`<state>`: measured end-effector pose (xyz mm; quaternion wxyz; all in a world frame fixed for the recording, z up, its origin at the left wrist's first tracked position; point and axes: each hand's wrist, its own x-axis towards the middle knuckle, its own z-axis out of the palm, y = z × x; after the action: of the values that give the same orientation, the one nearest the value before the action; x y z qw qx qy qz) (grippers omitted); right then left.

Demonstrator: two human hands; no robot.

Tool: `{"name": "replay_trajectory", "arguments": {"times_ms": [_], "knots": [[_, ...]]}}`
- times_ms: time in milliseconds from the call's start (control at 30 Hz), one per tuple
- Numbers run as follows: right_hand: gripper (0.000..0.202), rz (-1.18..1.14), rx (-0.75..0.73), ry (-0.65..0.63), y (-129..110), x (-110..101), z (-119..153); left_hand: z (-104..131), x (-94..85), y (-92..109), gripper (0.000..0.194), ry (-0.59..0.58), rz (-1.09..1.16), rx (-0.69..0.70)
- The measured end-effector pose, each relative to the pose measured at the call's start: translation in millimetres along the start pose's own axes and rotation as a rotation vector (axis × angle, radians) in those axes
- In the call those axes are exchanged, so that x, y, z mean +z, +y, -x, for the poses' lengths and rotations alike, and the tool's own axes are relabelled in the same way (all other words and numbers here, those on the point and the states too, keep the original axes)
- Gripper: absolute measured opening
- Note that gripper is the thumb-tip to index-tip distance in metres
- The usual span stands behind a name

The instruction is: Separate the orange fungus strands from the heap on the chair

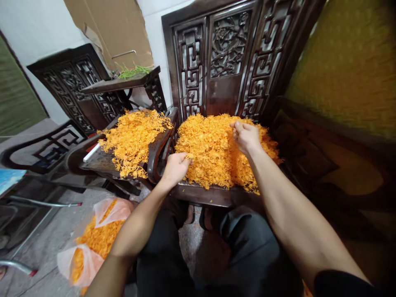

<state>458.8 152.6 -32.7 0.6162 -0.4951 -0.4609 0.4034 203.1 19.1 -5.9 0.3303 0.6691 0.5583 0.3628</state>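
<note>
A large pile of small orange stringy pieces (207, 144), with thin curly tendrils, covers the seat of a dark carved wooden chair (224, 97) before me. At the pile's front left edge, my left hand (176, 169) is closed, pinching one orange stringy piece (189, 156) between thumb and forefinger. My right hand (246, 138) is above the right half of the pile, its fingertips pressed together. Whatever those fingertips hold, if anything, is too small to make out. The two hands are apart.
Left of the chair, a second orange heap (133, 138) lies on a dark wooden table (103, 159) beside a white stick (91, 152). On the floor, a plastic bag (113, 212) holds more orange pieces. Green strands (134, 72) lie on a farther stand (120, 84). Cardboard (114, 29) leans behind.
</note>
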Motion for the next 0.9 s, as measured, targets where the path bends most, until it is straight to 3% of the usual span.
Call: {"name": "replay_trajectory", "arguments": {"times_ms": [100, 167, 233, 333, 433, 500, 633, 700, 800, 833, 900], "knots": [[0.037, -0.270, 0.204, -0.150, 4.6, -16.5, 4.1, -5.6, -0.9, -6.1, 0.024, 0.019, 0.002, 0.001], [0.036, -0.328, 0.217, -0.195, 4.8, -18.7, 6.0, -9.6, 0.5, -6.4, 0.025, 0.025, -0.010, 0.012], [0.038, -0.279, 0.141, -0.158, 2.7, -16.1, 5.2, -12.0, 2.1, -3.9, 0.026, 0.031, -0.042, 0.033], [0.047, 0.027, -0.081, -0.083, -7.1, -8.6, 7.6, -11.7, 3.0, 2.6, 0.027, 0.023, -0.108, 0.106], [0.055, 0.364, -0.339, -0.147, -25.1, -2.3, 24.2, -7.8, 2.4, 9.5, 0.030, -0.019, -0.175, 0.206], [0.063, 0.400, -0.413, -0.381, -37.1, -0.6, 39.6, -4.7, 2.1, 13.7, 0.032, -0.073, -0.210, 0.269], [0.093, 0.270, -0.371, -1.014, -47.2, -5.0, 56.7, -0.2, 2.1, 19.7, 0.032, -0.182, -0.234, 0.344], [0.103, 0.271, -0.382, -1.159, -47.4, -9.5, 57.3, 0.4, 1.8, 20.5, 0.032, -0.204, -0.235, 0.341], [0.115, 0.296, -0.403, -1.184, -50.6, -13.7, 58.4, -0.5, 0.6, 19.5, 0.034, -0.210, -0.217, 0.313], [0.112, 0.298, -0.403, -1.146, -53.1, -13.9, 60.1, -1.0, 0.1, 18.8, 0.034, -0.212, -0.208, 0.304], [0.085, 0.304, -0.405, -1.001, -58.9, -13.2, 64.9, -1.7, -0.8, 17.5, 0.034, -0.217, -0.192, 0.293]]}}
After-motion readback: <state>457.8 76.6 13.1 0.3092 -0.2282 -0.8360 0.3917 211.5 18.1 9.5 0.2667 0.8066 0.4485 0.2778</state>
